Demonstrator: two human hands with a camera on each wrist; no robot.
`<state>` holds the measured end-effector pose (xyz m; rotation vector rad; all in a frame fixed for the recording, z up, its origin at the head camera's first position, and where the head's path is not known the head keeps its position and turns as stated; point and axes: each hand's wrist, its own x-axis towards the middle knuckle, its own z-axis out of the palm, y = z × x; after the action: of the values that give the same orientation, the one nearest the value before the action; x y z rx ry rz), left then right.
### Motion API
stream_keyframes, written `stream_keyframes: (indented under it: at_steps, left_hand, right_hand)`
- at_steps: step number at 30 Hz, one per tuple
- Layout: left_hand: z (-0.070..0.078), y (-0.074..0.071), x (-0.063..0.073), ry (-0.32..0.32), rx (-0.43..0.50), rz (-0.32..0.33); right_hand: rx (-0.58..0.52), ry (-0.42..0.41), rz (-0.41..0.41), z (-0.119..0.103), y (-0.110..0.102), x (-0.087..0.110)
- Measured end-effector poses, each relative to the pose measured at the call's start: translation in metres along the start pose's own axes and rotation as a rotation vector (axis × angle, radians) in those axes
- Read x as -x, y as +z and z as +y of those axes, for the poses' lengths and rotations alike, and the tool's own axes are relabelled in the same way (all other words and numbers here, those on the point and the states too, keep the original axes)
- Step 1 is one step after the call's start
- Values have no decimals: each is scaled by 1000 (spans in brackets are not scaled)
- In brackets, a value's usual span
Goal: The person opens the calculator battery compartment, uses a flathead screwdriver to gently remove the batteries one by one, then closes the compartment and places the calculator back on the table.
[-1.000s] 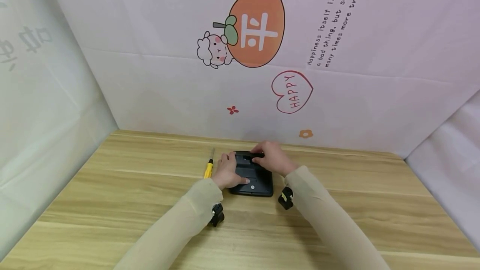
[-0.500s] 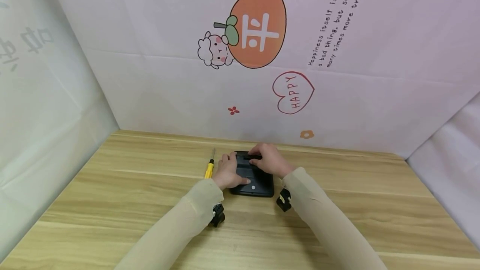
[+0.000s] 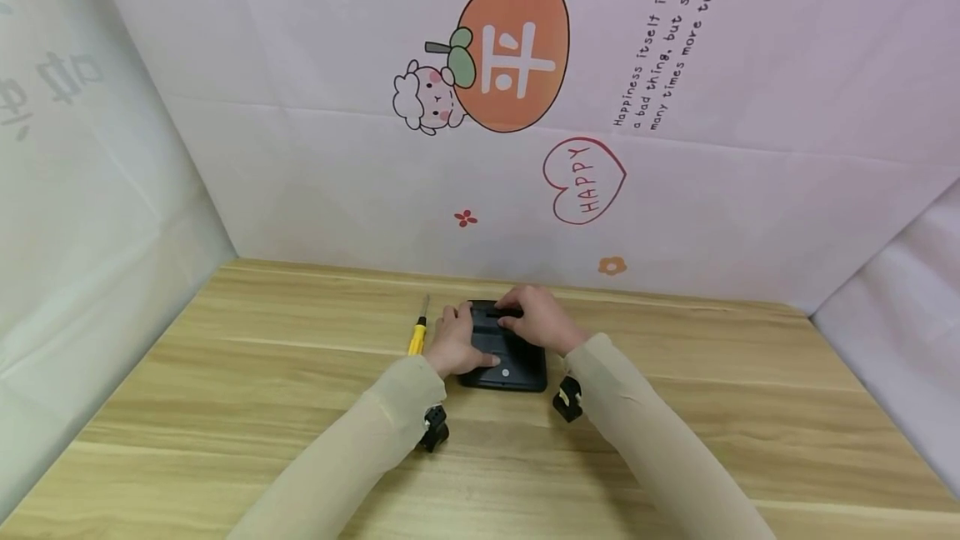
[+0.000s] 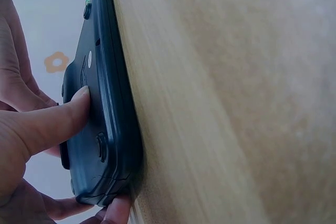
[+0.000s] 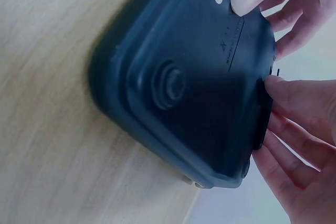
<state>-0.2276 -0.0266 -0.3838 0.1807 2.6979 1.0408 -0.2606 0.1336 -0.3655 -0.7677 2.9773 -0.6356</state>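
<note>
A black plastic device (image 3: 521, 361), like a desk calculator lying face down, rests on the wooden table with its round rubber feet and a pale round sticker showing. My left hand (image 3: 453, 346) grips its left side; the thumb (image 4: 79, 106) presses on the back and the fingers wrap the edge. At the far end, my right hand (image 3: 543, 322) pinches a small black cover (image 5: 261, 129) between thumb and fingertips, right at the battery compartment area. Most of that cover is hidden by the fingers in the head view.
A screwdriver (image 3: 417, 337) with a yellow handle lies just left of the left hand, its tip pointing away. The wooden table (image 3: 262, 407) ends at a white printed cloth (image 3: 337, 190) behind the device. More white cloth hangs at both sides.
My right hand has shifted slightly left with the small black cover, which now lies over the opening seen a second ago. The left hand and the device have stayed put.
</note>
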Motion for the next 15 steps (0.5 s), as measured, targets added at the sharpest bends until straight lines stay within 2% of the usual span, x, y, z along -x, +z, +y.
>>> stream_keyframes:
  at_steps: [11,15]
  left_hand:
    - [1,0,0,-3,4,0]
    - [1,0,-1,-13,0,0]
  right_hand:
    - [-17,27,-20,1,1,0]
    - [-24,9,-9,4,2,2]
